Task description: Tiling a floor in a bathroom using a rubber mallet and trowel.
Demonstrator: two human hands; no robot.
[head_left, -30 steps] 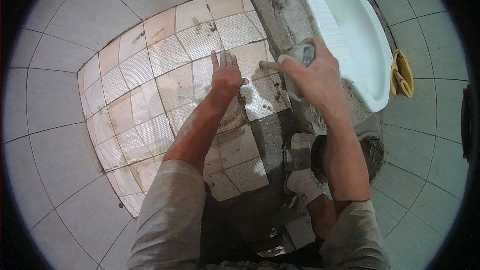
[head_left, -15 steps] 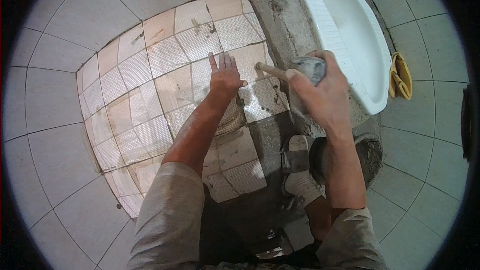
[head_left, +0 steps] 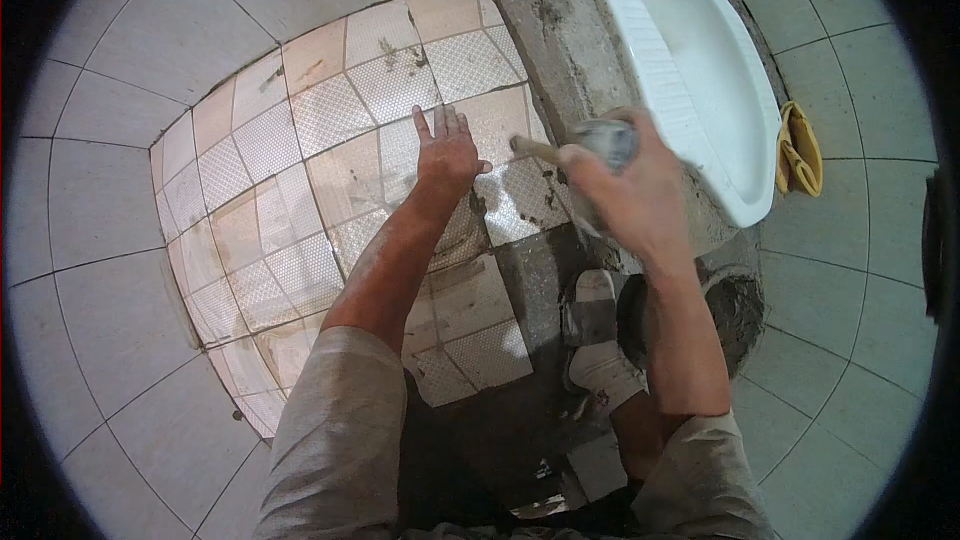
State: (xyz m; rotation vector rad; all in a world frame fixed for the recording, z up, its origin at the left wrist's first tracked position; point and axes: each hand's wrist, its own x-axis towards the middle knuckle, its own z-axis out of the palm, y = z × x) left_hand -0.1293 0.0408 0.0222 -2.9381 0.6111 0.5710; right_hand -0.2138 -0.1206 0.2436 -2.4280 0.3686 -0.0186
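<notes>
My left hand (head_left: pixel 449 155) lies flat on the patterned floor tiles (head_left: pixel 340 170), fingers stretched out and thumb apart. To its right, my right hand (head_left: pixel 640 190) is closed round the grey, mortar-smeared metal part of a trowel (head_left: pixel 608 143). The trowel's wooden handle (head_left: pixel 535 149) points left, its butt end over or touching the tile beside my left hand; I cannot tell which. Motion blurs my right hand and the metal, and part of the blade is hidden by the fingers. The tiles carry cream, white and dotted patches with smears of mortar.
A white squat toilet pan (head_left: pixel 700 80) is set in rough mortar (head_left: pixel 560 30) at the far right. Beside it lies a folded yellow thing (head_left: pixel 800 152). A round bucket with mortar (head_left: pixel 738 315) stands near my right forearm, by my sandalled foot (head_left: pixel 594 315). Grey tiled walls (head_left: pixel 110 190) surround the floor.
My right hand and the trowel have shifted slightly left and are more blurred. The left hand stays flat in the same place on the tiles.
</notes>
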